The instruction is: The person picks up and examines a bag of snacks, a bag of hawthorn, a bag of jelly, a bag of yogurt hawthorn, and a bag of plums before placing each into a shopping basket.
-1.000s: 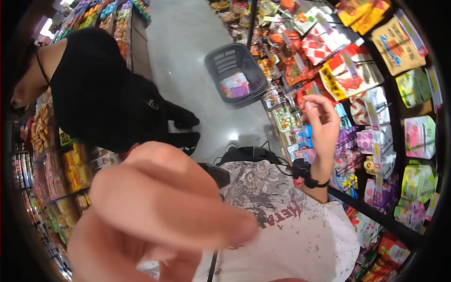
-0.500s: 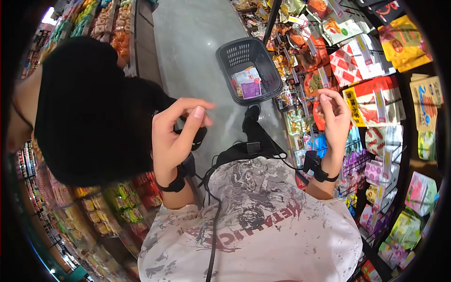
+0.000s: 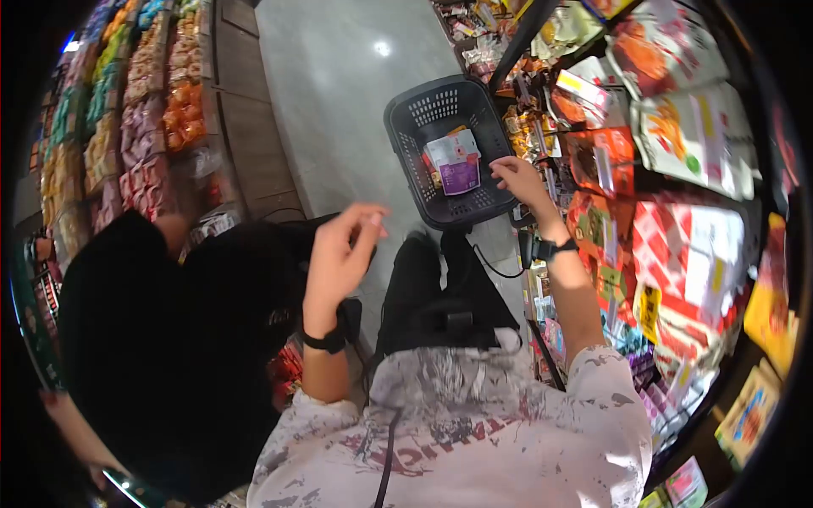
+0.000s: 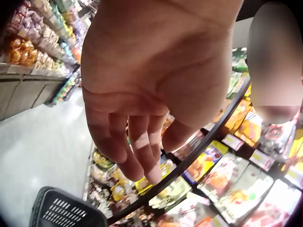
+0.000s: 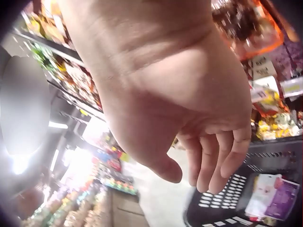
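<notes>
In the head view a dark basket (image 3: 398, 161) stands on the floor, with a purple and white package (image 3: 460, 173) and other packs lying in it. My right hand (image 3: 522, 182) is over the basket's right edge, fingers loosely bent and holding nothing; whether it touches the rim I cannot tell. My left hand (image 3: 336, 254) hangs in the air left of my legs, fingers loosely bent around nothing. The left wrist view shows the left palm (image 4: 156, 66) empty, the basket (image 4: 42, 203) beyond it. In the right wrist view the right hand (image 5: 175, 94) hangs beside the basket (image 5: 189, 210).
A person in black (image 3: 169, 356) is close on my left. Shelves of bagged snacks (image 3: 690, 135) line the right side, with a dark bar (image 3: 521, 46) along them. More packed goods (image 3: 144, 127) fill the left shelves. Grey floor (image 3: 322, 93) runs between.
The basket appears larger and nearer. My right hand has moved from beside the shelf to the basket's edge. The left hand has gone from close before the camera to lower down. The person in black sits lower in view.
</notes>
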`<state>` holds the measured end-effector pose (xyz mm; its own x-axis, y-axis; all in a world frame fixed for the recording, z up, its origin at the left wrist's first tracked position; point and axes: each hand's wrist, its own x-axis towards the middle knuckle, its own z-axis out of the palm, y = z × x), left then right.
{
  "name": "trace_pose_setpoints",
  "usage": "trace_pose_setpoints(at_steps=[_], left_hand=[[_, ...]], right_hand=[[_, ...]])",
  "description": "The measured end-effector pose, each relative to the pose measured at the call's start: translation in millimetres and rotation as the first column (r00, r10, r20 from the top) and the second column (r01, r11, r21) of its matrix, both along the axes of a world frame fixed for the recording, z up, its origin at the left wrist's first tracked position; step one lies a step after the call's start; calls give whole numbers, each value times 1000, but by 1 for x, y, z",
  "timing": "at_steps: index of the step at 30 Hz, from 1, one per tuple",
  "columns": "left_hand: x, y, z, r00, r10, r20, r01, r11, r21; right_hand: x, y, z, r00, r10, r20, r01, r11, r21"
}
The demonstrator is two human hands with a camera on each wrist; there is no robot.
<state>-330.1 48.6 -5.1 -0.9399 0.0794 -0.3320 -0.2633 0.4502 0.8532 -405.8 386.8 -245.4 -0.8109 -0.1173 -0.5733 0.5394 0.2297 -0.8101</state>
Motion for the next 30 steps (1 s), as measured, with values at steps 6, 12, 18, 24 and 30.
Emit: trace_pose_setpoints(at_steps=[6,12,18,24,30], left_hand=[[-23,3,-162,931,-46,362,90,990,-107],[-3,-5,-306,769,-56,637,143,986,-85],[12,-11,-391,677,8,736,129,983,-130],[13,-8,-398,707,-23,707,153,981,-121],[-24,4,-286,827,-75,558,156,983,-100]], right_hand=[[-55,-36,-238,925,303,231,-379,788,486],[-82,-67,-448,790,483,378,-597,464,655],[-80,-100,-581,743,570,350,-575,275,771],[-65,-94,-602,649,606,460,-674,177,718],[-60,-69,-398,888,460,13,-335,627,704]])
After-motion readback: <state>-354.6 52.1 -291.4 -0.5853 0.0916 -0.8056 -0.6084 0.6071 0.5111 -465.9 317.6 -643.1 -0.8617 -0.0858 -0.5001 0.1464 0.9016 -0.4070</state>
